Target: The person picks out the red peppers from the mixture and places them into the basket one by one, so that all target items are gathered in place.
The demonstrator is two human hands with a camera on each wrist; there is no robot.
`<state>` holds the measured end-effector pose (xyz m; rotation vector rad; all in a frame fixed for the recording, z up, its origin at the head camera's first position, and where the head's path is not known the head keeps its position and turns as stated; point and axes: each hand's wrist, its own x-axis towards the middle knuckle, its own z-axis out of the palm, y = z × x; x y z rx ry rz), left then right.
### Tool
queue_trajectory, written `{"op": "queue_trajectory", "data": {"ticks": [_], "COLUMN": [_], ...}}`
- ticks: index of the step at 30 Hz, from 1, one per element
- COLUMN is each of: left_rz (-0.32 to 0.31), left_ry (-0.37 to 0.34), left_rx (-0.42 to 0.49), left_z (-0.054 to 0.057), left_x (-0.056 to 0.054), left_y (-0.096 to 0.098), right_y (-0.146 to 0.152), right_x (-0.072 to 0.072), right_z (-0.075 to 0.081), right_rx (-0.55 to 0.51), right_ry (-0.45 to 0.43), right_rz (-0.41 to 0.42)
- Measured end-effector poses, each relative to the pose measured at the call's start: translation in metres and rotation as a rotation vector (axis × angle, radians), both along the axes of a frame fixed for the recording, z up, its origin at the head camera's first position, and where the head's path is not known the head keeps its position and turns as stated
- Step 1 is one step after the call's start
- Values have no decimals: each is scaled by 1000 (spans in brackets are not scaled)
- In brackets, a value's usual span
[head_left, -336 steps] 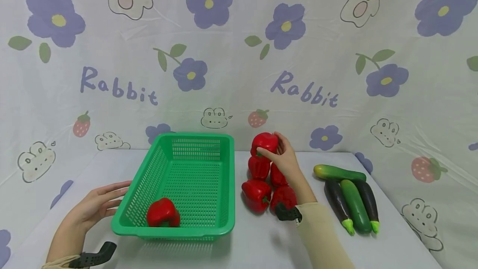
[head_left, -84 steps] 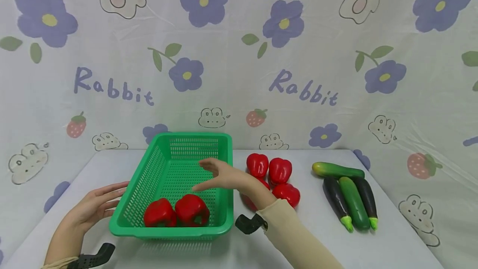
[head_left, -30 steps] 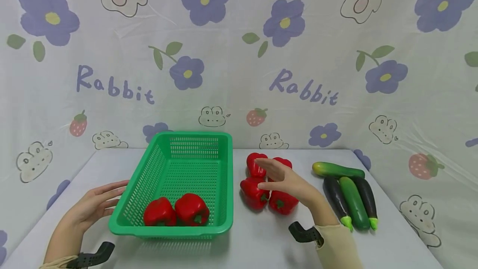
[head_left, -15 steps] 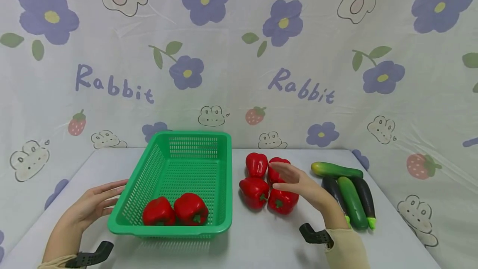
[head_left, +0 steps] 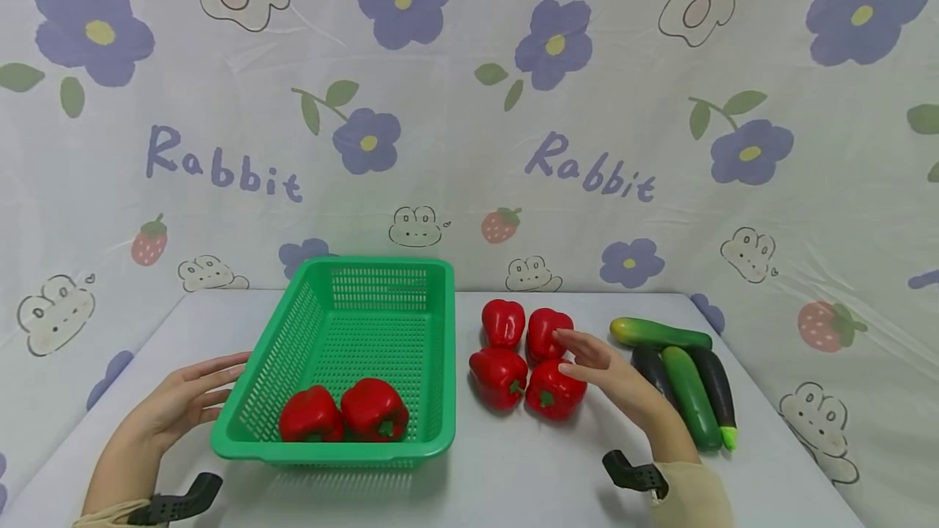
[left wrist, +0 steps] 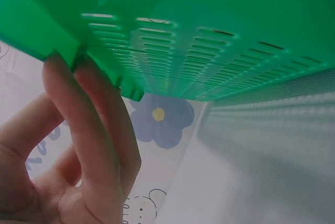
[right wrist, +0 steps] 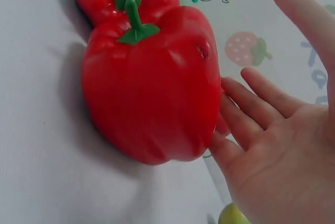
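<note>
My left hand (head_left: 172, 410) is at the left side of the green plastic basket (head_left: 447, 349), its relaxed fingertips at the rim; in the left wrist view the fingers (left wrist: 84, 124) reach up to the basket's rim. Two red bell peppers (head_left: 374, 410) lie side by side in the basket's near end. On the table right of the basket, several more red bell peppers (head_left: 499, 379) are grouped. My right hand (head_left: 619, 385) holds nothing, fingers spread beside the near right bell pepper (head_left: 555, 391). In the right wrist view that pepper (right wrist: 152, 88) partly covers the fingertips.
At the right of the white table (head_left: 513, 479) lie two dark eggplants (head_left: 715, 385) and two green cucumber- or zucchini-like vegetables (head_left: 689, 398), one crosswise behind the others. A patterned cloth (head_left: 455, 104) hangs behind the table.
Since the oldest frame, the second bell pepper has come to lie in the basket. The right hand has let go, left the basket and moved right past the peppers. The left hand stays put.
</note>
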<state>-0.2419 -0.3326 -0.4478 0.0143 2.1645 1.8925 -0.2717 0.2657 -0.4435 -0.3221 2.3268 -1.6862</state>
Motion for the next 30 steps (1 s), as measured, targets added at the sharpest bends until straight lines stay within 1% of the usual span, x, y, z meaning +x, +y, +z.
{"op": "queue_trajectory", "data": {"ticks": [6,11,15,24,27,30], "left_rz": [8,-12,-29,-26,-24,-23], "left_ry": [-1,6,14,28,30,30], "left_rx": [-10,12,26,17,17,16], "left_z": [-1,-1,-1,-1,-1,-1], "left_x": [0,0,0,1,1,1], "left_y": [0,0,-1,0,0,-1], "right_y": [4,8,11,17,19,19], "right_x": [1,3,3,1,2,4], "right_z": [-5,-9,-13,-26,-30,-33], "right_rx": [-23,-53,-66,-76,-86,-70], "right_ry": [24,26,24,-24,-40,-80], "right_rz": [-10,-3,-24,-92,-89,-88]}}
